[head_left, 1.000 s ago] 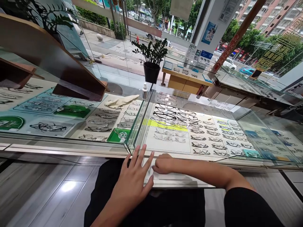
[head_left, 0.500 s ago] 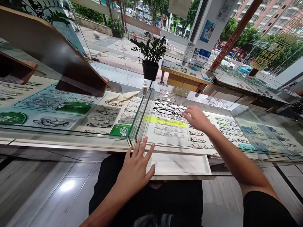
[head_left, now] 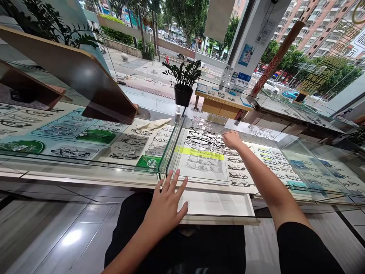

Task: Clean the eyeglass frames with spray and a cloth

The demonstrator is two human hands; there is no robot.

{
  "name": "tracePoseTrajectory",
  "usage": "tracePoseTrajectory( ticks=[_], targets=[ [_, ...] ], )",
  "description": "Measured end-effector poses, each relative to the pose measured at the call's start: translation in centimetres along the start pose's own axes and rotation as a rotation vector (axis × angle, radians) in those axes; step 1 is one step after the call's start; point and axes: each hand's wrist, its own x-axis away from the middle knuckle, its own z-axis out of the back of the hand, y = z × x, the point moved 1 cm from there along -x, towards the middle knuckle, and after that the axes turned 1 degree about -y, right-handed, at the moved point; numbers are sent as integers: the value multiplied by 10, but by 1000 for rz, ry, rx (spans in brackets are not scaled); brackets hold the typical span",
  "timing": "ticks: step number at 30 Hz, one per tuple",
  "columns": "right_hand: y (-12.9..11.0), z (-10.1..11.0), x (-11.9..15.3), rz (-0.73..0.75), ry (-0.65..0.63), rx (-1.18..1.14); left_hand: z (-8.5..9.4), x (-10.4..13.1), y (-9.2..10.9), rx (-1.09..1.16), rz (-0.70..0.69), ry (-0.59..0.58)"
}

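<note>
Several dark-framed glasses point(head_left: 203, 140) lie in rows on the glass-topped display counter. My right hand point(head_left: 231, 139) is at the right end of these rows, its fingers bent together; what they hold, if anything, is too small to make out. Fingers spread, my left hand point(head_left: 168, 203) rests by the counter's front edge, above the pulled-out white drawer point(head_left: 219, 203), and holds nothing. A yellow-green strip point(head_left: 199, 153) crosses the display in front of the dark frames, with pale glasses point(head_left: 201, 164) nearer to me. More glasses point(head_left: 238, 175) form a column to the right.
A spray bottle point(head_left: 178, 114) and a pale cloth point(head_left: 154, 124) are at the back, near the potted plant point(head_left: 183, 93). Slanted wooden boards point(head_left: 111, 91) stand over the left display case. Farther glass cases point(head_left: 327, 167) extend right.
The camera view has shifted, so the counter appears slightly lower. My right hand has moved a little toward the back of the counter; my left hand stays spread near the front edge.
</note>
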Motion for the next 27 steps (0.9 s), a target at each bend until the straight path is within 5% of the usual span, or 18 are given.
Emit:
tracePoseTrajectory(
  ticks=[5, 9, 11, 15, 19, 27],
  targets=[
    [-9, 22, 34, -1, 100, -15, -1, 0, 0, 14, -6, -2],
    [-19, 63, 107, 121, 151, -159, 1, 0, 1, 28, -6, 5],
    [-29, 84, 153, 271, 39, -302, 1, -1, 1, 29, -2, 1],
    [-56, 96, 231, 430, -398, -466, 2, 0, 2, 24, 8, -42],
    [-79, 60, 258, 400, -624, -509, 3, 3, 3, 16, 21, -79],
    [-85, -65, 228, 182, -635, -417, 4, 8, 6, -4, 14, -83]
  ],
)
